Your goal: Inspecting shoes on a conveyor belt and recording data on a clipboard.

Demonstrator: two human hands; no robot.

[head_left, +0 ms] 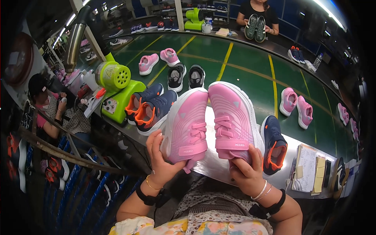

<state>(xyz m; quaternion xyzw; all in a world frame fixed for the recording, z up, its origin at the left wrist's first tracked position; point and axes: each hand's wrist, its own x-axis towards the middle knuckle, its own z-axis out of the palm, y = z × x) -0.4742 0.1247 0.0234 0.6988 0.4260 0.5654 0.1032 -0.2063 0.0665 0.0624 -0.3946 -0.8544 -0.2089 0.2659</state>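
Two pink sneakers with white soles are held up side by side over the table edge, toes pointing away from me. My left hand (162,164) is closed round the heel end of the left pink sneaker (190,121), thumb at its tongue. The heel of the right pink sneaker (233,117) is gripped by my right hand (248,172), its thumb and fingers at the collar. Each sneaker has pink laces and a strap. Beside them lie navy sneakers with orange lining: a pair (154,107) at the left and a single navy sneaker (273,145) at the right.
A lime-green blower machine (117,90) with a metal pipe stands at the left. Black sneakers (177,76) and more pink ones sit on the green conveyor belt (250,74). A notebook (307,166) lies at the right. Across the belt a person holds dark green shoes (256,28).
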